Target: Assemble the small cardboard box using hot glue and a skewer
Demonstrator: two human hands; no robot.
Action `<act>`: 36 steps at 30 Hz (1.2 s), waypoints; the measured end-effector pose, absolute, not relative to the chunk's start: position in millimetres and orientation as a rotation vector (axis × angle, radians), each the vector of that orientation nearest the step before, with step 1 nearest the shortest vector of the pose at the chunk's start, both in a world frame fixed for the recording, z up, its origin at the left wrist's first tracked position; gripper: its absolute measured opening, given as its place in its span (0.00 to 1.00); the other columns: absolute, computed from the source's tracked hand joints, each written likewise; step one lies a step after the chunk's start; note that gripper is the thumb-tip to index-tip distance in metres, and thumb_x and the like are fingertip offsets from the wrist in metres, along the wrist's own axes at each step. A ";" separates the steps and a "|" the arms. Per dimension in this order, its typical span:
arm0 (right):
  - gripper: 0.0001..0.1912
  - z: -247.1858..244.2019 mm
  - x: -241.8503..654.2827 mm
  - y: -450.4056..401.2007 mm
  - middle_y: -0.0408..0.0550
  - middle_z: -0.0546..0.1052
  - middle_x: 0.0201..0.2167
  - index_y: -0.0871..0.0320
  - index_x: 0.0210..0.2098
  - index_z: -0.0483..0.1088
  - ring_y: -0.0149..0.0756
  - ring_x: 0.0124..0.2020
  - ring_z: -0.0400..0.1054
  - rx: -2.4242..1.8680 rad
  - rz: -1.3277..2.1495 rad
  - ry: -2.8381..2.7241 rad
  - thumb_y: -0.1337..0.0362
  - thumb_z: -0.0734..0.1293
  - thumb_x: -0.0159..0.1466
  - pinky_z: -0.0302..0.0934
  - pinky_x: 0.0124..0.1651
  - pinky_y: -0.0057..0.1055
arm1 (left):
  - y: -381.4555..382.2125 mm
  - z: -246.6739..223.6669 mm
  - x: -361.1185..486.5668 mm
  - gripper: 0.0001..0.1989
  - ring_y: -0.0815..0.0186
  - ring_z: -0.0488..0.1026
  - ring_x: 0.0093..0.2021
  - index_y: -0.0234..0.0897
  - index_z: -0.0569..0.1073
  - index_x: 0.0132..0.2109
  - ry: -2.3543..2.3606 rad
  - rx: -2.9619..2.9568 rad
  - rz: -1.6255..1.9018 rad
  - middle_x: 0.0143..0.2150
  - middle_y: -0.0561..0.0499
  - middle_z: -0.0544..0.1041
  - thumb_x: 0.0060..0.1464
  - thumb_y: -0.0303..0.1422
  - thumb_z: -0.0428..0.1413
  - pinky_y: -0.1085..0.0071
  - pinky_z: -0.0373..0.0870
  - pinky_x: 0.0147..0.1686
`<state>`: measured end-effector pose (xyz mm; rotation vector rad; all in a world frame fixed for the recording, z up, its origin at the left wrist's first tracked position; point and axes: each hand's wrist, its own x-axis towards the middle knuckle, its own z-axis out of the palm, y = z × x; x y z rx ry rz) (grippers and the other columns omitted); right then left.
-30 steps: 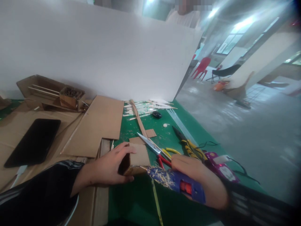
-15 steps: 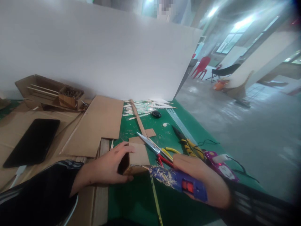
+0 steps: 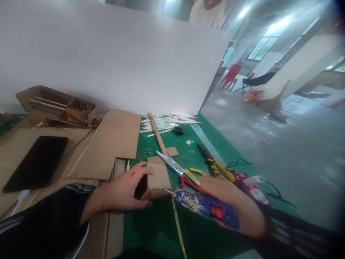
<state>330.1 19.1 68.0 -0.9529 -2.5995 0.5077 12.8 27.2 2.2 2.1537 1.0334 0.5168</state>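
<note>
While the green counter [image 3: 151, 233] stretches back to a white panel [image 3: 121, 54] at its far edge, cardboard sheets [image 3: 118, 136] cover much of its left side. Toward the right edge, a blue glue gun [image 3: 201, 204] points leftward from the right hand [image 3: 234, 205], which is wrapped around its rear; the finger placement is mostly hidden. The gun's long axis runs nearly parallel to the near edge, its front angled slightly toward the far one. Scissors [image 3: 175, 167] lie just beyond it. Smaller than the gun, the cardboard box [image 3: 159, 176] sits between the two hands, its dark open end facing the left edge. The left hand [image 3: 129, 189] is nearer to it, gripping that end with fingers on top and thumb low on the near side. Whether the box rests on the counter or is held just above it, I cannot tell. Smallest is the gun's nozzle [image 3: 168, 191], at the box's near right corner, the meeting point that matters most; it seems to touch the edge there, though blur leaves this uncertain.
</note>
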 end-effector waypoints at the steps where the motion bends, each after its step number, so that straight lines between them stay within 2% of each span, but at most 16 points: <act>1: 0.07 68.5 330.4 19.1 0.48 0.72 0.28 0.56 0.33 0.66 0.36 0.28 0.66 -0.954 0.505 -2.601 0.60 0.66 0.65 0.61 0.31 0.29 | 27.2 2.2 12.9 0.38 0.50 0.65 0.64 0.48 0.58 0.62 1.031 2.152 0.515 0.65 0.46 0.62 0.47 0.36 0.67 0.54 0.62 0.64; 8: 0.06 63.2 333.4 20.5 0.48 0.72 0.28 0.56 0.33 0.67 0.36 0.28 0.68 -0.918 0.491 -2.578 0.61 0.67 0.64 0.62 0.32 0.29 | 28.0 2.5 13.6 0.38 0.52 0.64 0.64 0.50 0.57 0.62 0.993 2.161 0.547 0.64 0.47 0.62 0.48 0.34 0.67 0.55 0.61 0.64; 20: 0.04 67.2 339.7 20.0 0.50 0.75 0.30 0.56 0.36 0.69 0.37 0.30 0.70 -0.915 0.533 -2.573 0.62 0.67 0.63 0.64 0.33 0.30 | 27.0 -7.3 10.0 0.40 0.47 0.64 0.64 0.48 0.57 0.64 1.067 2.119 0.500 0.67 0.43 0.59 0.48 0.39 0.67 0.50 0.61 0.65; 28: 0.06 62.5 342.0 19.4 0.49 0.74 0.30 0.56 0.38 0.71 0.37 0.30 0.70 -0.945 0.563 -2.539 0.61 0.67 0.64 0.65 0.34 0.30 | 27.1 -3.5 10.6 0.40 0.47 0.65 0.64 0.49 0.57 0.64 1.075 2.113 0.469 0.67 0.44 0.59 0.48 0.40 0.67 0.50 0.62 0.64; 36: 0.03 67.5 341.8 17.1 0.49 0.73 0.28 0.57 0.35 0.69 0.36 0.29 0.68 -0.989 0.585 -2.552 0.63 0.66 0.63 0.65 0.34 0.30 | 27.8 -5.6 11.3 0.40 0.48 0.66 0.63 0.49 0.57 0.63 1.083 2.120 0.491 0.66 0.44 0.60 0.48 0.40 0.68 0.51 0.63 0.64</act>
